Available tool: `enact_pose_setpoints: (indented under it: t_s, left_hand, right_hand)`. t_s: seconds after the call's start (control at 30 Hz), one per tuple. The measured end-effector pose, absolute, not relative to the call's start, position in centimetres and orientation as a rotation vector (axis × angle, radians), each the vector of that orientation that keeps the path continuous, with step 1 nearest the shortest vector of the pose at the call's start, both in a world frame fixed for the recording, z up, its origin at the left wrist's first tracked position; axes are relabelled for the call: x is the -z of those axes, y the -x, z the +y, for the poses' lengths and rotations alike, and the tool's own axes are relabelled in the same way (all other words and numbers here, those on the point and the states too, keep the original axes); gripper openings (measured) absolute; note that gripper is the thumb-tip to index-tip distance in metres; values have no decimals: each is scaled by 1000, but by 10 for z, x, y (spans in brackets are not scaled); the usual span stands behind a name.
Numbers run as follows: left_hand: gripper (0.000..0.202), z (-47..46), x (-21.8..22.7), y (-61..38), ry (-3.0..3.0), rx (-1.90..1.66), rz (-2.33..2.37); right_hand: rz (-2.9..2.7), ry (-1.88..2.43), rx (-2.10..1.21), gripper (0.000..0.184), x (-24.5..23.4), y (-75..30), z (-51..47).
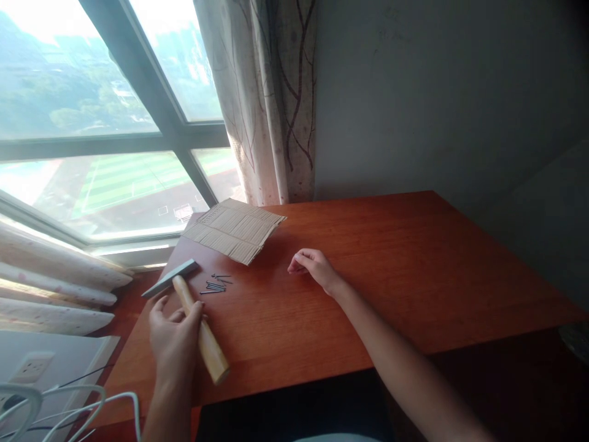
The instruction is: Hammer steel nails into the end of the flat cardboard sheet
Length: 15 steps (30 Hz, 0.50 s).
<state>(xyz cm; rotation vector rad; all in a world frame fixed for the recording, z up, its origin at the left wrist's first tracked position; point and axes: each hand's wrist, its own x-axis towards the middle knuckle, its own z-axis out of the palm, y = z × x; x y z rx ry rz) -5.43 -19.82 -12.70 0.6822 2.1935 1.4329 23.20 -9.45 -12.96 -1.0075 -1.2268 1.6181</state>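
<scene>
Though aslant, hammer (206, 341) in left hand (173, 334).

Slim, bare forearms (391, 356) and wrists (339, 290)

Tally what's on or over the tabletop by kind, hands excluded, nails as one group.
Hammer: 1 (in the left hand)
Cardboard sheet: 1
Group of nails: 1 (individual nails overlap, too small to count surely)
Total: 3
</scene>
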Motion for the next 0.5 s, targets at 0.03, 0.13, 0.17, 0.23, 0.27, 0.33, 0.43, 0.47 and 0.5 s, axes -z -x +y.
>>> enact_pose_setpoints:
  t_s: [0.03,0.13,0.17,0.23,0.27,0.33,0.43,0.47,0.5]
  left_hand:
    - [95,-199,128,49,-622,-1498,2157]
    - [95,-202,121,25,-624,-1723,2100]
    - [90,-203,117,14,-693,-1821,2051]
    - [74,-207,107,-7,-915,-1944,2016]
    - [74,-209,103,-18,-1011,-1979,2007]
    - [76,-213,97,-38,-1174,-2029,1940]
    - [75,-217,91,-65,-1363,-2008,1794]
    - [74,-217,90,-73,-1439,-1955,1740]
    - [70,-216,88,-81,-1507,-1873,1696]
  right_hand:
    - [-1231,1007,-1615,29,129,-232,-95]
    - [-1248,1001,-1602,29,126,-232,-96]
    - [-1253,996,-1597,28,125,-232,-97]
    - [-1261,984,-1581,27,122,-233,-98]
    - [-1265,978,-1572,27,120,-234,-99]
    - [-1268,966,-1554,27,117,-236,-100]
    - [-1264,923,-1484,30,111,-239,-100]
    - [-1255,901,-1444,30,108,-241,-101]
    - [-1243,879,-1398,29,106,-242,-102]
